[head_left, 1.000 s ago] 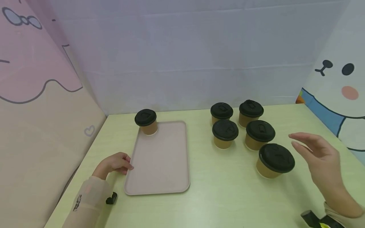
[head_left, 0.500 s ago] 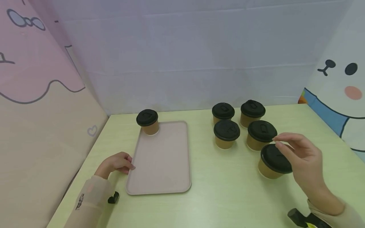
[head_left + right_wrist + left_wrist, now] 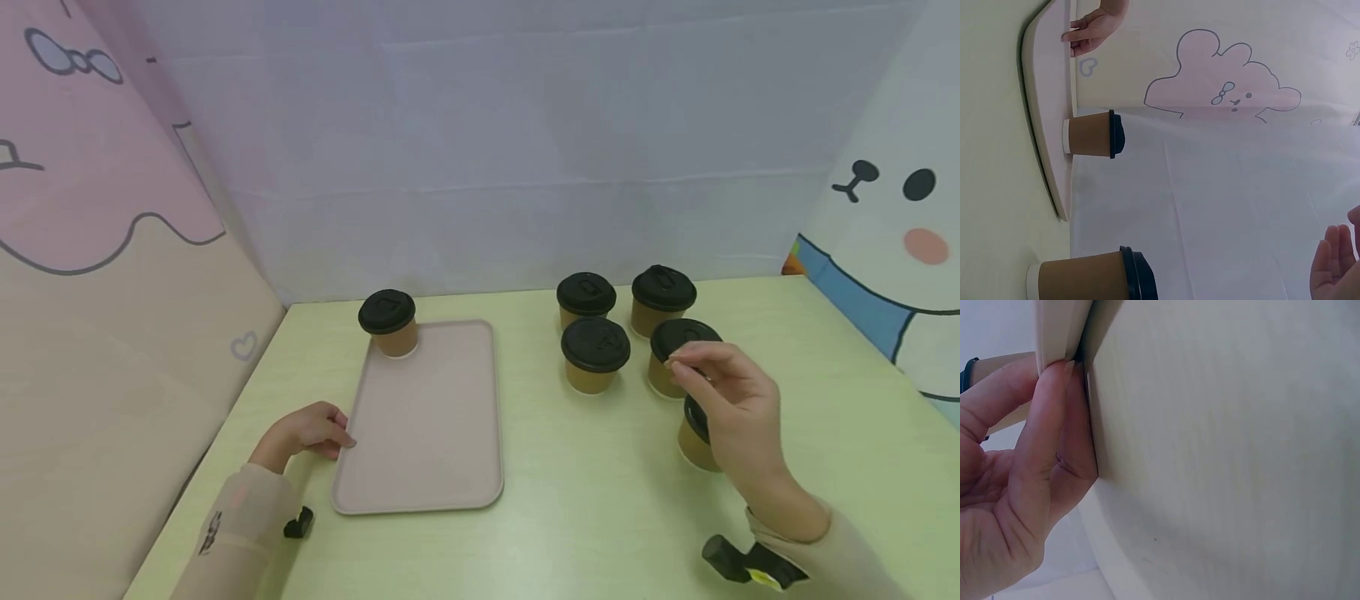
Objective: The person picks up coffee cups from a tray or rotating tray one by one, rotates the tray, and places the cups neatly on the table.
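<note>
My left hand (image 3: 311, 429) pinches the left rim of a pale pink rectangular tray (image 3: 427, 425); the left wrist view has the fingertips at the tray's edge (image 3: 1057, 331). A brown paper cup with a black lid (image 3: 393, 337) stands upright in the tray's far left corner. My right hand (image 3: 738, 408) hovers over the right-hand group of cups, fingers loosely bent and holding nothing. It partly hides the nearest cup (image 3: 697, 446) and overlaps the cup behind it (image 3: 667, 379). In the right wrist view, its fingers (image 3: 1322, 262) are apart from the cups.
Three more lidded cups stand to the left of and behind the right hand: a front one (image 3: 592, 379), a back left one (image 3: 587, 296) and a back right one (image 3: 656, 317). A white cloth wall (image 3: 480, 167) borders the table's back; printed cloths flank both sides.
My right hand has moved left from the right side of the cups to above them, with thumb and fingertips drawing closer together. The left hand stays at the tray's rim.
</note>
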A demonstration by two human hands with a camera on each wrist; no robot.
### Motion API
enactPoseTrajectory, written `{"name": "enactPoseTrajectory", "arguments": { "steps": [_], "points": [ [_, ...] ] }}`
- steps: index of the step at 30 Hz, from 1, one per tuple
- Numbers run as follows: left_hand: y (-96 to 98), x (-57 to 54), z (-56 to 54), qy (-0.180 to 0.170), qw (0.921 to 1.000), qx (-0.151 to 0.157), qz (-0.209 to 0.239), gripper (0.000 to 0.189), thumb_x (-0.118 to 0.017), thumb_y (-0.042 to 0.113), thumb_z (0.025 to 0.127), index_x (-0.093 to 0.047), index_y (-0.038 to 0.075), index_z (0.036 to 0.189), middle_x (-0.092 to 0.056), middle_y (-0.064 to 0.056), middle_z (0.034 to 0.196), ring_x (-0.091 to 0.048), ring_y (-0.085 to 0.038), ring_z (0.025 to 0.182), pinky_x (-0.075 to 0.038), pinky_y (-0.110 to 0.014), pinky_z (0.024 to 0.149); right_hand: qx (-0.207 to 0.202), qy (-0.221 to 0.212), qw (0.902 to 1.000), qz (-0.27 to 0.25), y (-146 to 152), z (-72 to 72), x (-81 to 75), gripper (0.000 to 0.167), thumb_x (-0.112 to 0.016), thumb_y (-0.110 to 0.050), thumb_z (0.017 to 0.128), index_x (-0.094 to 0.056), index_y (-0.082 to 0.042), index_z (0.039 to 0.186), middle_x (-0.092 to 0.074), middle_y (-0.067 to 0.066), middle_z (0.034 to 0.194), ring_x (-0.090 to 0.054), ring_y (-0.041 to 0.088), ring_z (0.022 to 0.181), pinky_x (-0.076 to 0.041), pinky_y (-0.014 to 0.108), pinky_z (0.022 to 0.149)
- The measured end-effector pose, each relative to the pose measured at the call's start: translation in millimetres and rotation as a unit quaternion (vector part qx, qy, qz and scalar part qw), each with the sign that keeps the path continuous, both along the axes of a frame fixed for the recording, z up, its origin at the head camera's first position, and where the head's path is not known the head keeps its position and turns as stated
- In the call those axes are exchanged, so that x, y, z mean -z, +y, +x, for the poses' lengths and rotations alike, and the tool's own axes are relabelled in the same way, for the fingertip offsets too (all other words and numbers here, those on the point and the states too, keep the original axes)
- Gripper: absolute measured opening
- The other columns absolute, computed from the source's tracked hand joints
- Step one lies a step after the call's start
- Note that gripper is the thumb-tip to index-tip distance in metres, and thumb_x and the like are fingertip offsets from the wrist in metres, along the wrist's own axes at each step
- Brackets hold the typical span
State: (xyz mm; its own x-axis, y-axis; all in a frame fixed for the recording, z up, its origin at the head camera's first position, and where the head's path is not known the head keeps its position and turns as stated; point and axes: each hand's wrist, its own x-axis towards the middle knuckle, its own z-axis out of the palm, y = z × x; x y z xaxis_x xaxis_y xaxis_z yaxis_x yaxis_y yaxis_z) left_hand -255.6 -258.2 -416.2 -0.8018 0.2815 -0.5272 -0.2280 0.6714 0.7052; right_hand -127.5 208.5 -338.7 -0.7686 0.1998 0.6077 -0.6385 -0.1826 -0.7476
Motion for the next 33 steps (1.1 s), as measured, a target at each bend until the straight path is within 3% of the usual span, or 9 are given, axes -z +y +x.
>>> {"name": "enactPoseTrajectory", "arguments": {
  "steps": [11,18,25,33],
  "points": [
    [-0.5,-1.7,2.0,-0.004,1.0,0.002,-0.001,0.017,-0.063,-0.001,0.077,-0.05,-0.003,0.087,-0.053,-0.002,0.075,-0.055,-0.006,0.058,-0.051,-0.02,0.058,-0.005,0.018,0.9982,-0.057,-19.0,-9.7,-9.7,0.022,-0.048,0.018,0.084,-0.062,0.003,0.092,-0.061,0.008,0.092,-0.062,0.013,0.081,-0.052,0.017,0.071],
    [-1.2,-2.4,2.1,-0.003,1.0,0.0,0.004,0.016,-0.063,-0.001,0.077,-0.05,-0.002,0.086,-0.053,-0.001,0.073,-0.055,-0.005,0.057,-0.051,-0.02,0.057,0.028,-0.015,0.9976,-0.061,-30.0,-21.8,-14.8,0.021,-0.051,0.013,0.085,-0.063,-0.003,0.09,-0.062,0.004,0.086,-0.06,0.012,0.075,-0.051,0.016,0.067],
    [-1.0,-1.1,0.8,-0.005,1.0,-0.005,0.005,0.017,-0.063,-0.001,0.077,-0.049,-0.001,0.085,-0.052,-0.001,0.073,-0.055,-0.005,0.056,-0.051,-0.019,0.057,-0.004,-0.01,0.9945,-0.104,-48.6,-35.2,-18.3,0.021,-0.051,0.014,0.084,-0.061,-0.005,0.088,-0.06,0.003,0.081,-0.058,0.011,0.072,-0.05,0.018,0.064],
    [0.4,-0.1,0.1,-0.004,1.0,-0.007,0.0,0.017,-0.064,-0.001,0.077,-0.048,0.0,0.085,-0.05,-0.001,0.073,-0.054,-0.005,0.056,-0.051,-0.019,0.056,0.001,-0.032,0.9951,-0.093,-71.1,-52.3,-16.9,0.013,-0.06,0.001,0.085,-0.061,-0.011,0.088,-0.06,-0.001,0.081,-0.058,0.009,0.072,-0.05,0.017,0.063]
  ]
}}
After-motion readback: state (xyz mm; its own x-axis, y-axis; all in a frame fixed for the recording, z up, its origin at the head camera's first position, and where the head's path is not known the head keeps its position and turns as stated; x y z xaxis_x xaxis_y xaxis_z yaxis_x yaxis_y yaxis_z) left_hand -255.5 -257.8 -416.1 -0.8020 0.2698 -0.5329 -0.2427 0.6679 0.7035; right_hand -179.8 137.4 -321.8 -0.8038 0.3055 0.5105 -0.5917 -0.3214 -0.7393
